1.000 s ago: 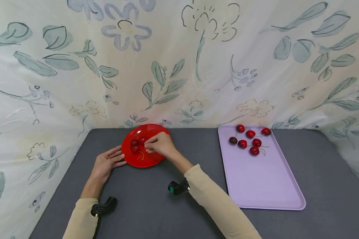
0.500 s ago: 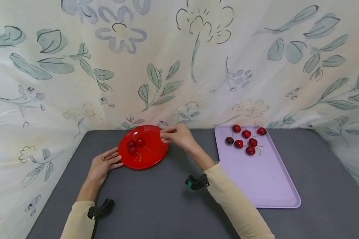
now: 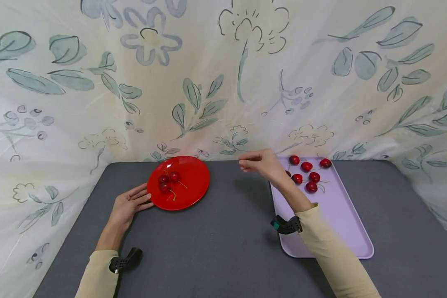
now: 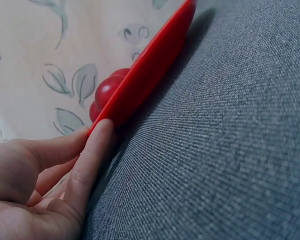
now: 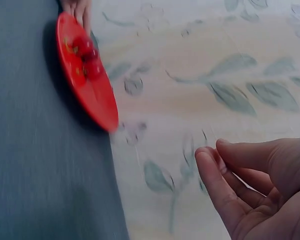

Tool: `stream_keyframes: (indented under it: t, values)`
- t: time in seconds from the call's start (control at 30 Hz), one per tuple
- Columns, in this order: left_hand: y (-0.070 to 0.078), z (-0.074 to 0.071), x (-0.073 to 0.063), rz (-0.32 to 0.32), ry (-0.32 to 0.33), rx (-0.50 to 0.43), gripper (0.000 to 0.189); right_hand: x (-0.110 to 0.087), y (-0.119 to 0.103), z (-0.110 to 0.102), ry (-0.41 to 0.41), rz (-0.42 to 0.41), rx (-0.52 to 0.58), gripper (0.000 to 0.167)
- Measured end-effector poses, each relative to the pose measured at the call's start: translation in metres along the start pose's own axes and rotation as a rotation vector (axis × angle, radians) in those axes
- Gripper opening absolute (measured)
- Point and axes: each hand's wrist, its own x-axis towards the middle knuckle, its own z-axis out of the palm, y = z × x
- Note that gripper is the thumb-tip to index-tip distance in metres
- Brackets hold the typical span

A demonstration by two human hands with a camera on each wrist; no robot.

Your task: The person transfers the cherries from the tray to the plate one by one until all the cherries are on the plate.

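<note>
A red plate lies on the dark grey table with three stemmed cherries grouped on its left half. My left hand is at the plate's left edge; in the left wrist view its thumb and a finger pinch the rim, and the cherries show just beyond. In mid-air between plate and tray, my right hand has its fingers loosely bent and fingertips close together. Nothing shows between those fingertips in the right wrist view, where the plate appears farther off.
A lilac tray stands on the right of the grey table. Several cherries lie on its far part, one partly hidden by my right hand. A floral cloth hangs behind the table.
My right hand has left the cherry beside the other two on the plate and moved right, to the tray's left edge. The left hand has stayed at the plate.
</note>
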Motion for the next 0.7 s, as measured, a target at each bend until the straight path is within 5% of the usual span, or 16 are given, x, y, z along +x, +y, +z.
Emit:
stream_keyframes:
  t: [0.23, 0.57, 0.7]
  values:
    - [0.000, -0.003, 0.000, 0.001, -0.003, -0.008, 0.060, -0.022, 0.017, -0.051, 0.095, 0.100, -0.126, 0.039]
    - [-0.001, -0.004, 0.002, 0.008, -0.016, 0.011, 0.060, -0.055, 0.042, -0.109, 0.155, 0.169, -0.054, 0.057]
    - [0.001, -0.003, 0.004, 0.012, -0.017, 0.027, 0.059, -0.069, 0.046, -0.126, 0.209, 0.208, -0.204, 0.058]
